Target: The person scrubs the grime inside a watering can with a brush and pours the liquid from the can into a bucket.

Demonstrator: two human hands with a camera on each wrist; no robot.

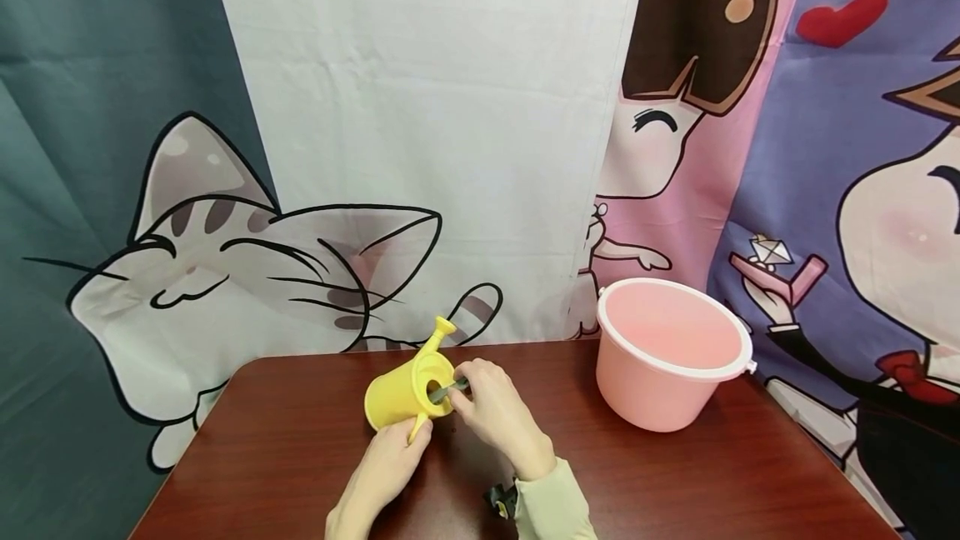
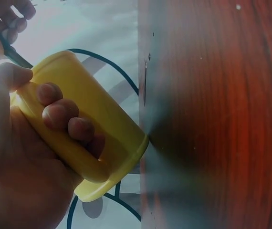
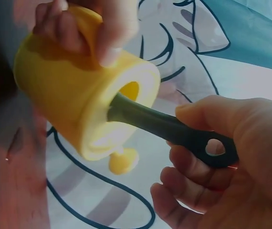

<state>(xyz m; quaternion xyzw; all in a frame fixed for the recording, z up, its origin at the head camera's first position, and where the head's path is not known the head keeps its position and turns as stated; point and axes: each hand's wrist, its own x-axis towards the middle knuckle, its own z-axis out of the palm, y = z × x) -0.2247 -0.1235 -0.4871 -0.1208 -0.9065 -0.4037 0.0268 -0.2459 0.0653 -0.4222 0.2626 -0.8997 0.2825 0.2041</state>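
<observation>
A yellow watering can [image 1: 392, 400] is tilted over the table, its mouth turned toward the right hand and its spout pointing up and away. The left hand [image 1: 384, 463] grips the can's handle, fingers curled through the loop in the left wrist view. Between thumb and fingers, the right hand [image 1: 501, 415] holds a dark green tool handle [image 3: 160, 121] with a hole near its end. The tool's other end goes through the can's opening [image 3: 130, 89] and is hidden inside. In the left wrist view, the can's lower edge [image 2: 143, 145] comes right at the tabletop.
A pink bucket [image 1: 656, 390] with a white rim stands at the right of the brown table [image 1: 262, 457]. A small dark object [image 1: 501, 500] shows beside the right sleeve [image 1: 553, 507]. Behind the table hangs a cloth [image 1: 435, 107] with cartoon figures.
</observation>
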